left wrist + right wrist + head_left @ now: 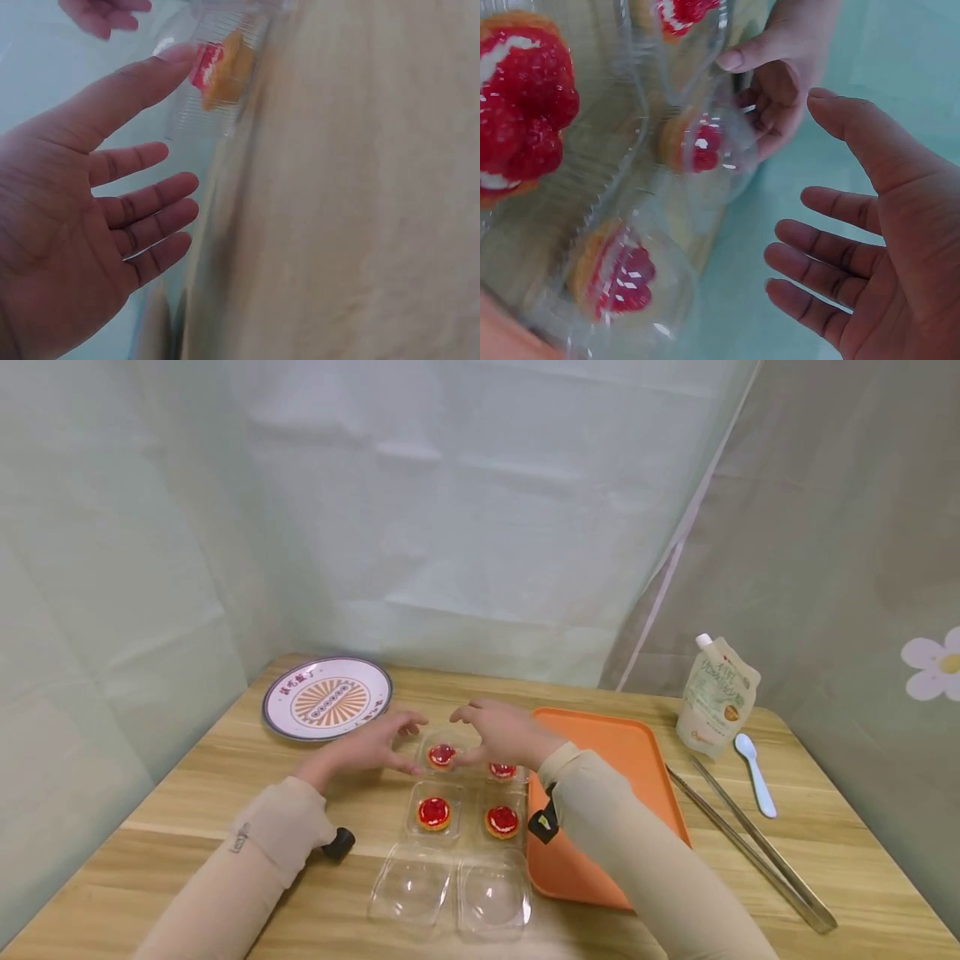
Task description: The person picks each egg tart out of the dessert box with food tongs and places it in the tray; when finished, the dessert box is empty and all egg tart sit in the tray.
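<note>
Several red-topped tarts sit in clear plastic boxes in the middle of the table. The back left tart and the back right tart lie under domed lids. In front of them, the left tart and right tart are uncovered, their clear lids folded toward me. My left hand is beside the back left box, fingers spread; its thumb overlaps that box in the left wrist view. My right hand hovers over the back boxes with loose fingers, partly hiding the back right one. Neither hand grips anything.
A patterned plate stands at the back left. Right of the boxes lies an orange tray, partly under my right forearm. Farther right are metal tongs, a spouted pouch and a light blue spoon.
</note>
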The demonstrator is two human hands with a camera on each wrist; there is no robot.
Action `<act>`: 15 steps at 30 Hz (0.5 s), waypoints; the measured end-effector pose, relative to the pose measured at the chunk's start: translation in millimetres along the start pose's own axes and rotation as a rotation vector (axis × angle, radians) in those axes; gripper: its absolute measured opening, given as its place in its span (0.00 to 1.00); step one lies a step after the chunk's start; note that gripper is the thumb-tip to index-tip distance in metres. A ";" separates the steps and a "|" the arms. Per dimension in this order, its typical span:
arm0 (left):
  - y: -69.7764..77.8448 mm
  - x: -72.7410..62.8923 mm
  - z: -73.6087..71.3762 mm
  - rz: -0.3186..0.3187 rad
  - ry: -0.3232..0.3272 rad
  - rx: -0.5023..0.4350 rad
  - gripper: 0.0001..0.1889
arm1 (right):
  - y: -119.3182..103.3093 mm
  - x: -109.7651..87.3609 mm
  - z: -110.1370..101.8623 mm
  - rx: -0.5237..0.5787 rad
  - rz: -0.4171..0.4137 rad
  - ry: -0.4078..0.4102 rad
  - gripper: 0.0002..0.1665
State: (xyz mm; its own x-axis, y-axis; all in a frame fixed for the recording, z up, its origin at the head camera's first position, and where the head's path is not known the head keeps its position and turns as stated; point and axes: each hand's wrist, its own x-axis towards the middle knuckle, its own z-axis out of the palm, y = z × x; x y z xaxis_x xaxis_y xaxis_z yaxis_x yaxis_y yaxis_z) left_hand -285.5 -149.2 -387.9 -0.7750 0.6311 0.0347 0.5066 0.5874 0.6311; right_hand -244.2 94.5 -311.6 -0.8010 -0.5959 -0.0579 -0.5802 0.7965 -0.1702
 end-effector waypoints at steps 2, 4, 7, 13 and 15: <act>-3.7 -1.6 1.4 -0.017 -0.015 -0.044 0.45 | -0.6 9.4 5.4 -0.008 0.000 -0.007 0.40; -6.7 -2.6 2.9 -0.024 -0.021 -0.060 0.44 | -1.0 17.0 10.2 -0.013 0.007 -0.015 0.40; -9.2 -2.7 4.3 -0.019 -0.015 -0.057 0.44 | -0.9 25.8 16.4 -0.018 0.023 -0.025 0.40; -11.5 -0.7 7.7 0.015 0.019 0.023 0.45 | -2.0 37.0 23.8 -0.036 0.038 -0.045 0.42; -11.1 -0.4 8.3 0.016 0.031 0.044 0.45 | -2.6 40.1 25.6 -0.049 0.040 -0.055 0.43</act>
State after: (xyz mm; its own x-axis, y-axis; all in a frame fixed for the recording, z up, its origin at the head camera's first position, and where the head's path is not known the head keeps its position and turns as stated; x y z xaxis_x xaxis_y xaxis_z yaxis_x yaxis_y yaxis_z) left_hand -287.7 -151.7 -401.3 -0.7777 0.6249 0.0686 0.5344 0.5997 0.5957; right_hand -271.1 65.9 -338.6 -0.8154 -0.5668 -0.1178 -0.5552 0.8233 -0.1184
